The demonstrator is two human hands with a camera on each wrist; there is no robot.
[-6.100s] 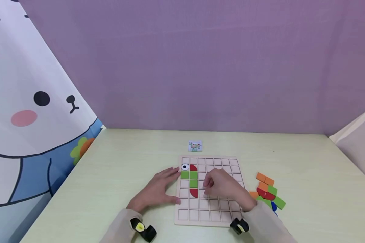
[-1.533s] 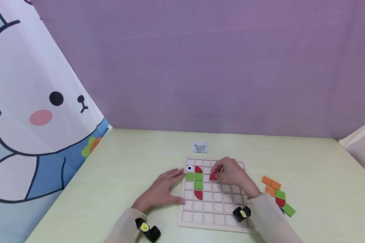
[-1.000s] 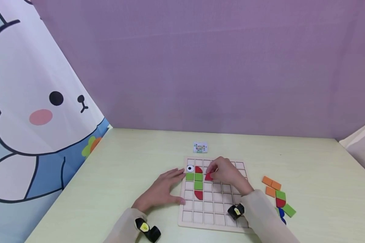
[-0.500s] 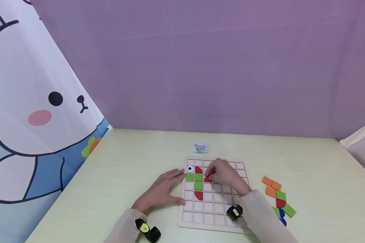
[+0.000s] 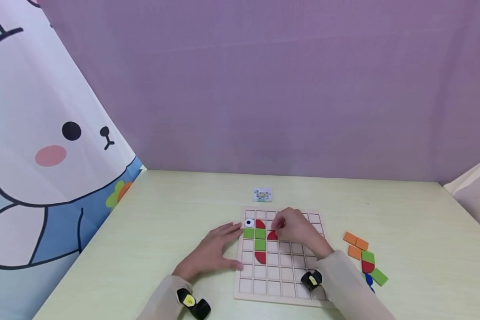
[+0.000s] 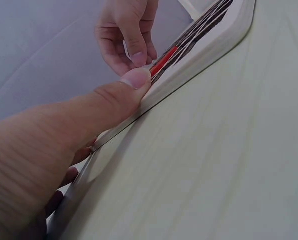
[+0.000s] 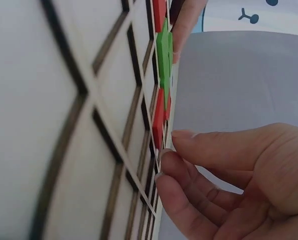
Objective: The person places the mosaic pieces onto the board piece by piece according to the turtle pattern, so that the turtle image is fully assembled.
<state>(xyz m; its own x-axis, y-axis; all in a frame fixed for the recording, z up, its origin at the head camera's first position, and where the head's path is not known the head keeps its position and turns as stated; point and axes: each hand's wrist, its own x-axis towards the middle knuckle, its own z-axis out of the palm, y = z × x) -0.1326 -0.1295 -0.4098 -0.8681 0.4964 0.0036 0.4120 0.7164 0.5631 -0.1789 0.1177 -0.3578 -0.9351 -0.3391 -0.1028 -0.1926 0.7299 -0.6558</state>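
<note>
A light wooden grid board (image 5: 280,286) lies on the table. My left hand (image 5: 210,251) rests along its left edge, fingers and thumb spread and touching the rim. Over the board, my right hand (image 5: 294,226) has loosely bent fingertips right at a red quarter-round tile (image 5: 272,236), which sits in a cell in the third column. In the right wrist view, the thumb (image 7: 189,141) stands slightly off this red tile (image 7: 159,117). Left of it are an eye tile (image 5: 249,222), several green tiles (image 5: 260,245), an upper red tile (image 5: 260,224) and a lower red tile (image 5: 260,258).
Right of the board lies a loose group of orange tiles (image 5: 354,252), green tiles (image 5: 379,277), a red tile (image 5: 368,266) and blue pieces (image 5: 369,279). A small picture card (image 5: 262,194) lies behind the board. A purple cloth (image 5: 280,89) hangs behind the table.
My right hand has carried the red tile left, and it now lies flat in a cell beside the green one. Its fingers have loosened from it. The left hand stays at the board's edge.
</note>
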